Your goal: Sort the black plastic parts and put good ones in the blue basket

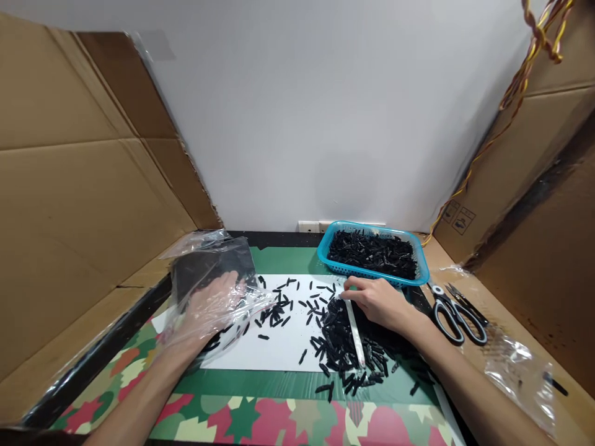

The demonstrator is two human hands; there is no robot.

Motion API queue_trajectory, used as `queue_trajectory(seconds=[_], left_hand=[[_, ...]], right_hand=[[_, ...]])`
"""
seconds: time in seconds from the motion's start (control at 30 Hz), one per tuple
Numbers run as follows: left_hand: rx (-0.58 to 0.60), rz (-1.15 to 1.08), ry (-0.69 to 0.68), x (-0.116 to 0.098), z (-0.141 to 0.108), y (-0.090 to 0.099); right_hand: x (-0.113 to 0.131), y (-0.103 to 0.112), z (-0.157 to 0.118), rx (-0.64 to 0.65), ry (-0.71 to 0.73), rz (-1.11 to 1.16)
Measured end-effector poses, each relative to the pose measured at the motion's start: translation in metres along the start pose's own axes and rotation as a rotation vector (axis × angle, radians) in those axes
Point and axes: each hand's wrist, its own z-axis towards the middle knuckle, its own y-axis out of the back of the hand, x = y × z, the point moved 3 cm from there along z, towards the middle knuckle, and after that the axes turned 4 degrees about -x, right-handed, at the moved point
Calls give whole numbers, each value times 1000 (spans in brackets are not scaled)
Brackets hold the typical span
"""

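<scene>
My left hand [216, 303] is inside or under a clear plastic bag [251, 303], its fingers stretched forward and partly blurred by the film. Beneath it lies a dark, flat sheet [214, 260]. My right hand [374, 297] has thumb and fingers pinched at the upper end of a thin white stick [355, 334], which slants across a heap of short black pieces [337, 337]. The heap spreads under my right wrist. More black pieces [276, 310] are scattered over a white sheet [283, 350] between my hands.
A blue basket [328, 263] full of black pieces stands at the back right. Scissors [458, 319], a pointed tool [467, 303] and an empty clear bag [520, 371] lie right. Cardboard walls [93, 186] flank the patterned green mat [279, 421]; twisted wires [515, 93] hang right.
</scene>
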Motion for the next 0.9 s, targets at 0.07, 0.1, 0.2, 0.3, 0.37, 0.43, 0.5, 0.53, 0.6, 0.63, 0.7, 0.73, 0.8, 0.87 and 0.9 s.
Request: queue_trajectory(seconds=[0.07,0.1,0.2,0.3,0.37,0.43,0.5,0.53,0.6,0.63,0.7,0.73,0.8,0.87,0.9], left_hand=[[-29,-28,75,-2,2,6],[-42,-52,112,-3,2,8],[-76,-167,231,-2,5,11],[-110,-347,329,0,7,9],[-109,-498,391,1,5,6],[-85,-671,462,-1,1,3],[-45,-857,535,-5,-5,1],[-18,-952,566,-9,-8,1],[32,-1125,614,-16,-15,3],[59,-1210,632,-19,-17,4],[111,-1363,672,-24,-22,5],[135,-1432,693,-25,-24,5],[173,-1551,741,-25,-25,3],[210,-1663,790,-23,-24,-1],[226,-1717,813,-22,-22,-3]], right_hand=[[2,-2,0,34,12,4],[3,-3,-1,47,16,6],[4,-7,-2,71,23,5],[3,-9,-2,76,25,-10],[2,-10,-3,74,29,-20],[1,-11,-2,70,36,-29],[1,-12,-2,61,40,-39],[1,-12,-2,55,42,-44],[1,-12,-2,39,40,-57],[1,-11,-2,30,37,-63],[1,-10,-3,15,29,-73],[1,-10,-3,9,24,-76],[1,-10,-3,6,19,-79],[2,-10,-2,13,23,-79],[2,-10,-2,20,30,-77]])
